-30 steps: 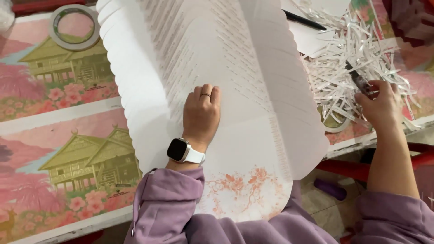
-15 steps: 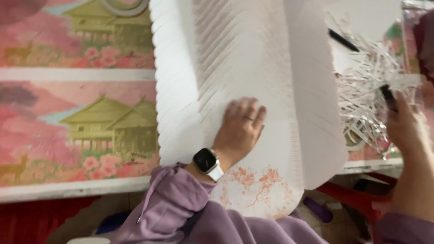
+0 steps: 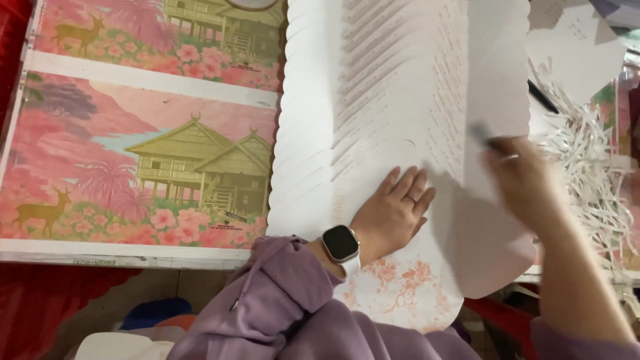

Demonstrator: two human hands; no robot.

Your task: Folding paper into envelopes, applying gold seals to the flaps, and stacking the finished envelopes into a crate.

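A fanned stack of white die-cut card sheets [image 3: 373,100] lies across the table, its near end printed with pink blossoms. My left hand [image 3: 395,212] rests flat on the stack, fingers together, a smartwatch on the wrist. My right hand [image 3: 523,180] is blurred above the stack's right side and grips a small dark tool [image 3: 481,135]; what kind of tool it is cannot be made out.
Printed sheets with a pink landscape, yellow houses and deer [image 3: 140,147] cover the table at left. A heap of white paper strips [image 3: 593,180] lies at right, with a black pen [image 3: 543,97] beside it. The table's near edge [image 3: 120,257] runs below.
My right hand has come from the paper strips at the right to above the stack with the dark tool. The view has shifted left. My left hand stays pressed on the sheets.
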